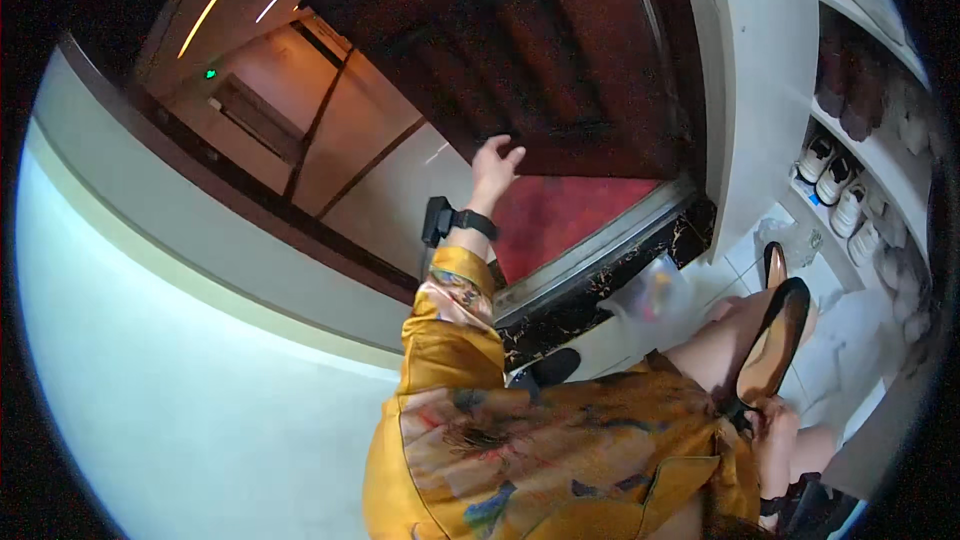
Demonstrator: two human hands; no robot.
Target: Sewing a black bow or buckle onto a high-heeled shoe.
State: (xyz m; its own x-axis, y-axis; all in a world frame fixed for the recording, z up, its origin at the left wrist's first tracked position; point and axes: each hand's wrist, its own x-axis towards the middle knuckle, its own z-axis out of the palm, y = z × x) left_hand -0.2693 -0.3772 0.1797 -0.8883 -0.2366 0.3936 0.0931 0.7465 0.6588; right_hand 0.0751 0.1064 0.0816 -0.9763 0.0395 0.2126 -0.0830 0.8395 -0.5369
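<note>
My left hand reaches forward with its fingers apart and slightly bent, holding nothing. It is beside the edge of a dark red-brown panelled door that stands ajar; whether the fingertips touch it I cannot tell. At the lower right, my right hand is closed on the heel end of a black high-heeled shoe, whose tan insole shows. A second black shoe appears just beyond it, partly hidden; I cannot tell what supports it. My bare leg shows beside the held shoe.
Past the doorway are a red mat and a lit corridor. A dark marbled threshold crosses the opening. A plastic bag and a dark shoe lie inside. White shelves hold several sneakers at right.
</note>
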